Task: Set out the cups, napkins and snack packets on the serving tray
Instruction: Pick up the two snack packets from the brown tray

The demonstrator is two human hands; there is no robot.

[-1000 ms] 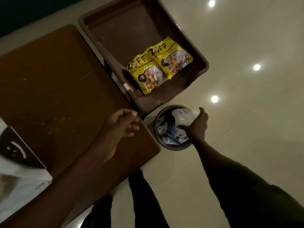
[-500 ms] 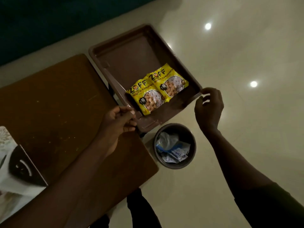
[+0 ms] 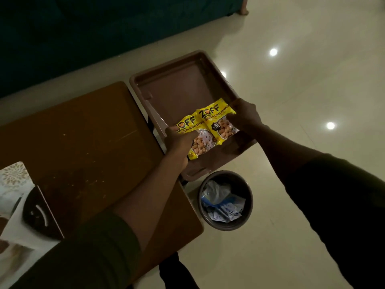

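Tiled floor [image 3: 302, 184] surrounds tray [image 3: 183, 84]; both hands grip packets [image 3: 208, 130].

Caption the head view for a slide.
Both hands, left hand and right hand, grip two joined yellow snack packets over brown plastic tray.

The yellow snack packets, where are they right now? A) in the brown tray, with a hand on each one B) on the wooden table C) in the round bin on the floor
A: both yellow snack packets lie in the brown tray, the left hand on one and the right hand on the other.
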